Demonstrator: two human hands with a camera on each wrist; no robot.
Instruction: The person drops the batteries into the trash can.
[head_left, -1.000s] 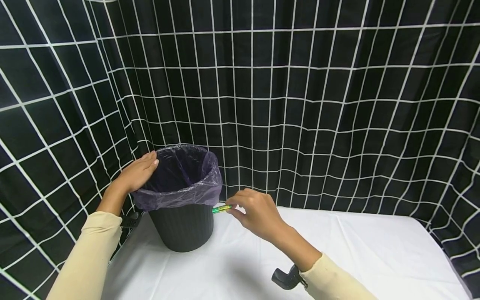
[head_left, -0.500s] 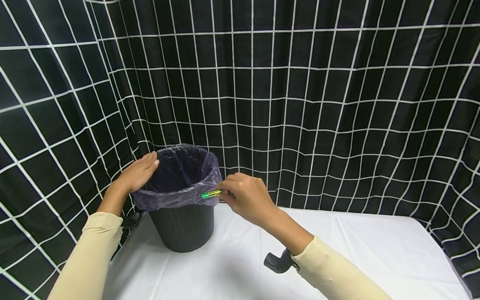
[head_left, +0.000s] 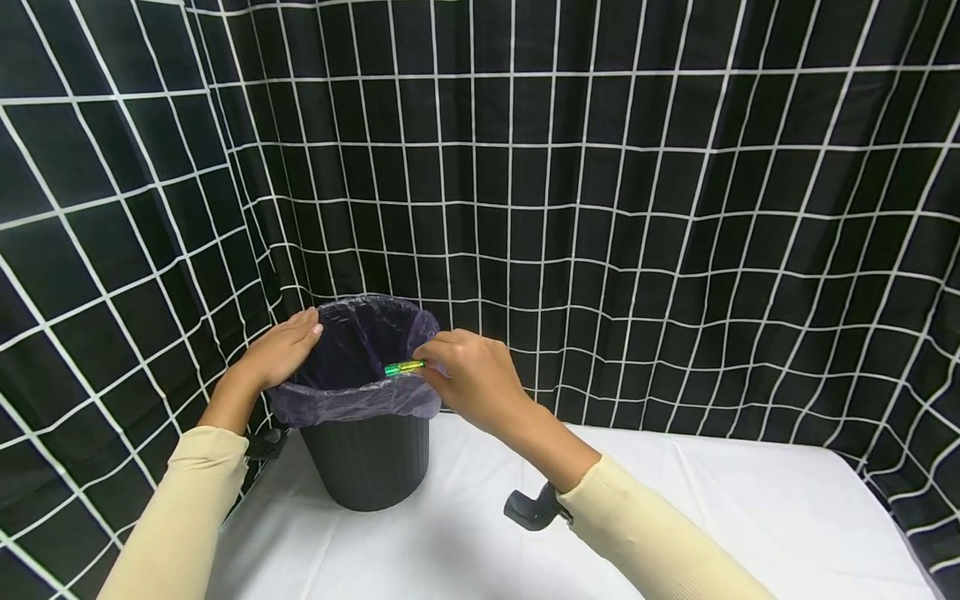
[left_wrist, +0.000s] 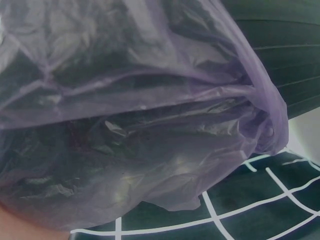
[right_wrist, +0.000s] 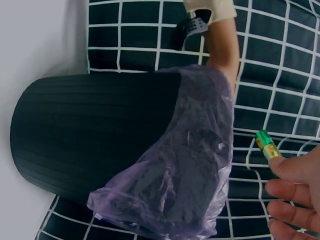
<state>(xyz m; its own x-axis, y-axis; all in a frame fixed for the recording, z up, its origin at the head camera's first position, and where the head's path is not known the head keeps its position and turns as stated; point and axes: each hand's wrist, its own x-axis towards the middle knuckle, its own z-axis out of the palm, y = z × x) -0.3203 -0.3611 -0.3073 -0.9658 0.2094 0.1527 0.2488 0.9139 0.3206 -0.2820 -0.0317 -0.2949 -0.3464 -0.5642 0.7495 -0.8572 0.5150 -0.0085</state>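
Note:
A dark ribbed bin [head_left: 367,462] stands on the white cloth, lined with a translucent purple bag [head_left: 352,406] folded over its rim. My left hand [head_left: 281,354] rests on the left side of the lined rim, its fingers straight and together. Between thumb and fingertips, my right hand [head_left: 476,375] pinches a small green and gold battery [head_left: 403,367] at the right front rim. In the right wrist view the battery [right_wrist: 267,144] sticks out past the thumb, apart from the bag. The bag [left_wrist: 150,100] fills most of the left wrist view. The bottom of the bin is hidden.
A white cloth [head_left: 637,517] covers the table. Black curtains [head_left: 600,208] with a white grid hang behind and along the left side, close to the bin. A dark wrist mount [head_left: 532,508] juts out below the right sleeve.
My right hand has risen and moved left with the battery, from beside the bin to its rim. My left hand keeps its place on the rim. The head view has tilted slightly.

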